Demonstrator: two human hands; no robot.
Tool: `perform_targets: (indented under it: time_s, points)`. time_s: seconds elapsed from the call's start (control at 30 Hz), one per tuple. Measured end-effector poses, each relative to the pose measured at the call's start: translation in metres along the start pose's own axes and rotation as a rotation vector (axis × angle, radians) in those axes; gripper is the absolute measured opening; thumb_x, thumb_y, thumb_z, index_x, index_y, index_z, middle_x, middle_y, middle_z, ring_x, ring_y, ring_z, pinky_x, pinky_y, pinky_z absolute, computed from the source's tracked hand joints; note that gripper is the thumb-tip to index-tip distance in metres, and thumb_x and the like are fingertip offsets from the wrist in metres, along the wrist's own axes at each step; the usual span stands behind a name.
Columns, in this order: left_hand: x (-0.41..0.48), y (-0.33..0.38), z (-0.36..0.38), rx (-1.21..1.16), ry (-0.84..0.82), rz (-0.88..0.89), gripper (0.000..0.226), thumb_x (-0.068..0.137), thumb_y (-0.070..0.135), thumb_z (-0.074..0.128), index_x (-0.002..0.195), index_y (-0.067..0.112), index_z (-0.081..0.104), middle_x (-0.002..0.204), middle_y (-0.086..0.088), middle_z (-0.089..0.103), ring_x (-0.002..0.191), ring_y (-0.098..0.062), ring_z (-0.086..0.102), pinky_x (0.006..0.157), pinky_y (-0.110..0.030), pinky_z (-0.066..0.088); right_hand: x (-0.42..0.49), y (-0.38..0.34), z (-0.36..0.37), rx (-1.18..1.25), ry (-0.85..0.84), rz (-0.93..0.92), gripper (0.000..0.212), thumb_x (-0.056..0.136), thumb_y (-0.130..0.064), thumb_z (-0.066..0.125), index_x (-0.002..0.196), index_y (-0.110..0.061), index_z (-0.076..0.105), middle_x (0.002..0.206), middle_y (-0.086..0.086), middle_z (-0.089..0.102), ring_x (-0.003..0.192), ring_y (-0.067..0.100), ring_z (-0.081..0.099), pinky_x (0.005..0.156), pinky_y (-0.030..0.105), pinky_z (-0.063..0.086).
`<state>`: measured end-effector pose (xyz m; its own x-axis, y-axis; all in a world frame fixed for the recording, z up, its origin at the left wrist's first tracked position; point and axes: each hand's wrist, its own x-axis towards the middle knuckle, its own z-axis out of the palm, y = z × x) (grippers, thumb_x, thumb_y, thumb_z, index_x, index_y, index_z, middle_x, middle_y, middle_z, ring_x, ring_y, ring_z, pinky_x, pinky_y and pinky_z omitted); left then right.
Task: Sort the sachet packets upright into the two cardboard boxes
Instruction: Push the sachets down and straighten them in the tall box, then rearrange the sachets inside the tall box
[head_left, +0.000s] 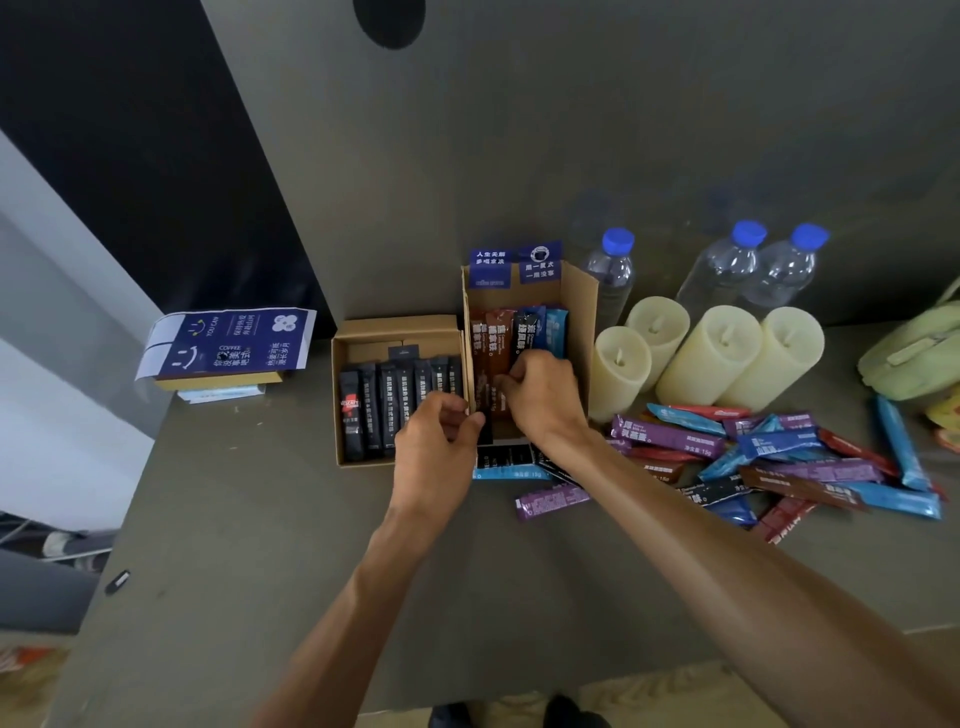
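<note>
Left hand (436, 436) pinches a black sachet (484, 428) just beside the tall box (584, 322); right hand (545, 400) inside grips brown sachets (493, 343), best kept vertical.

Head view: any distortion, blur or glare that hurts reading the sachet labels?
Head view geometry: wide-angle bend, grey table splays outward at edges. Head view light: dim, flat, no glare. Head view focus: soft; small print on the black sachets in the low cardboard box is illegible, clear blue-capped plastic bottles look smeared.
</note>
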<state>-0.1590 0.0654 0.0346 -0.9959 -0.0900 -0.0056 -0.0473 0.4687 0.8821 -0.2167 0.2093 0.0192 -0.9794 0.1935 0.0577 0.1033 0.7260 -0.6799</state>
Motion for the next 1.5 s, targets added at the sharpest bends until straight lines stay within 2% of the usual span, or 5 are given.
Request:
perform_targets:
  time_s: [0.37, 0.63, 0.97, 1.13, 1.5]
  points:
    - [-0.061, -0.079, -0.014, 0.418, -0.099, 0.197, 0.018, 0.09, 0.006, 0.054, 0.1, 0.013, 0.067, 0.102, -0.003, 0.063, 0.088, -0.024, 0.062, 0.076, -0.036, 0.05, -0.123, 0.06, -0.033, 0.024, -0.088, -0.175, 0.005, 0.092, -0.018, 0.069, 0.089, -0.018, 0.073, 0.08, -0.013, 0.071, 0.068, -0.002, 0.064, 0.066, 0.023, 0.054]
    - [-0.053, -0.085, 0.019, 0.821, -0.266, 0.383, 0.053, 0.094, 0.016, 0.047, 0.147, 0.018, 0.04, 0.158, 0.002, 0.032, 0.119, -0.023, 0.046, 0.095, -0.036, 0.04, -0.135, 0.067, -0.007, -0.068, -0.107, -0.142, 0.023, 0.095, -0.021, 0.061, 0.116, -0.021, 0.072, 0.109, -0.006, 0.075, 0.097, 0.01, 0.07, 0.086, 0.034, 0.057]
    - [-0.09, -0.114, -0.007, 0.834, -0.138, 0.415, 0.045, 0.089, 0.018, 0.057, 0.133, 0.016, 0.058, 0.136, 0.002, 0.059, 0.092, -0.02, 0.056, 0.076, -0.035, 0.047, -0.146, 0.065, 0.0, -0.125, -0.098, -0.157, 0.02, 0.095, -0.018, 0.061, 0.114, -0.021, 0.069, 0.105, -0.006, 0.072, 0.088, 0.013, 0.068, 0.075, 0.038, 0.058]
    - [-0.113, -0.131, -0.032, 0.805, -0.056, 0.401, 0.044, 0.088, 0.024, 0.037, 0.12, 0.016, 0.067, 0.125, 0.003, 0.065, 0.084, -0.02, 0.057, 0.069, -0.035, 0.051, -0.143, 0.067, 0.001, -0.185, -0.084, -0.114, 0.023, 0.095, -0.02, 0.06, 0.117, -0.016, 0.067, 0.116, -0.004, 0.066, 0.097, 0.016, 0.068, 0.077, 0.037, 0.057]
    - [-0.086, -0.121, -0.041, 0.587, 0.01, 0.069, 0.016, 0.083, 0.023, 0.075, 0.097, 0.022, 0.066, 0.098, 0.0, 0.06, 0.09, -0.027, 0.057, 0.078, -0.039, 0.045, -0.144, 0.032, 0.024, -0.188, -0.374, -0.378, 0.032, 0.097, -0.03, 0.061, 0.126, -0.018, 0.064, 0.115, -0.008, 0.06, 0.087, 0.005, 0.062, 0.081, 0.024, 0.055]
